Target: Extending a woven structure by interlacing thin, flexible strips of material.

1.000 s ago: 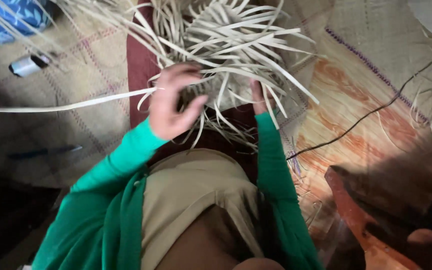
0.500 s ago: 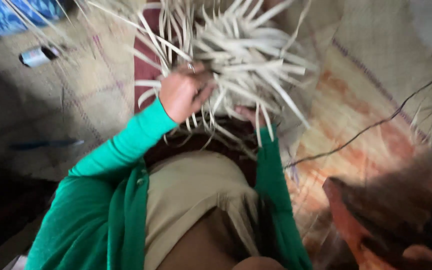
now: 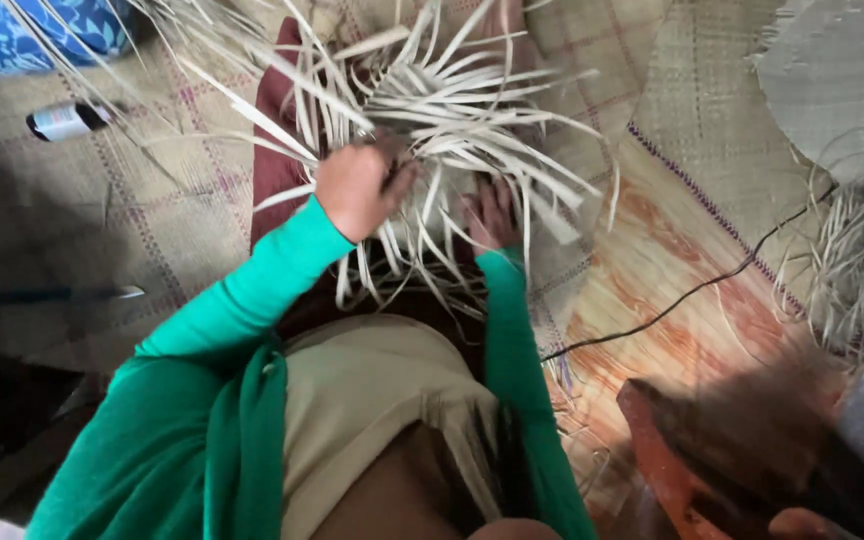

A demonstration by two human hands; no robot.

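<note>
A loose tangle of pale flat palm-leaf strips (image 3: pixel 452 110), partly woven, lies over my lap on a dark red cloth (image 3: pixel 277 165). My left hand (image 3: pixel 357 190), in a green sleeve, is closed around a bunch of these strips at the left of the tangle. My right hand (image 3: pixel 492 215) is pushed in among the strips at the lower right, fingers partly hidden, gripping some of them. Motion blurs the strip ends.
Woven floor mats (image 3: pixel 712 120) lie all around. A small bottle (image 3: pixel 67 120) rests at the upper left near a blue patterned cloth (image 3: pixel 12 35). A black cable (image 3: pixel 692 290) crosses the mat at right. More dry strips (image 3: pixel 862 260) are piled at the far right.
My left hand has closed and gone up into the strips from the left. The long strip that stuck out leftward is gone from that spot. The camera tilted slightly.
</note>
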